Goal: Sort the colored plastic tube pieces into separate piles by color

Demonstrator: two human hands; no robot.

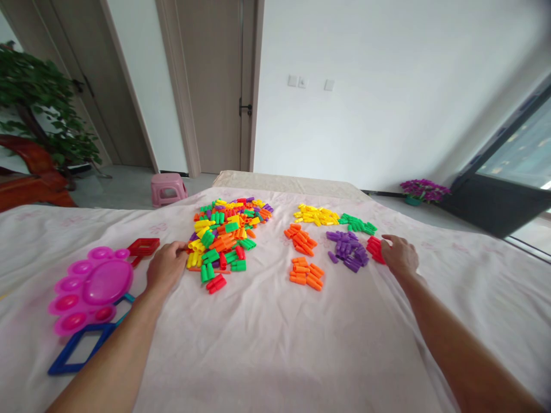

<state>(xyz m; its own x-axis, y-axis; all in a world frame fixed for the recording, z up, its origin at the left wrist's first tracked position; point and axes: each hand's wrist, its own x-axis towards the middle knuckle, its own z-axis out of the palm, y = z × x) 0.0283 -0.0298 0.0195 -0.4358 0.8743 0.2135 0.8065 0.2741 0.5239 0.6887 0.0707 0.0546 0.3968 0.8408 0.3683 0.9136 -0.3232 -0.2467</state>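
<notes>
My left hand [167,265] lies at the left edge of a mixed pile of plastic bullet-shaped building pieces [224,229], coloured red, yellow, green, orange and purple. Its fingers are bent and close together at the pile; whatever is between the fingertips is hidden. On the right, my right hand [401,256] touches a small group of red pieces [376,250], fingers reaching out over its edge. Beside that group lie purple pieces [348,248], with green pieces [357,223] and yellow pieces [316,215] behind. Two orange groups [300,238] sit nearer the middle.
A pink paw-shaped palette [107,282] rests left of my left forearm. Near it are red frames [144,247] and a blue square frame [64,369]. A wrinkled pale cloth [241,355] covers the surface. A pink stool [167,189] stands beyond it.
</notes>
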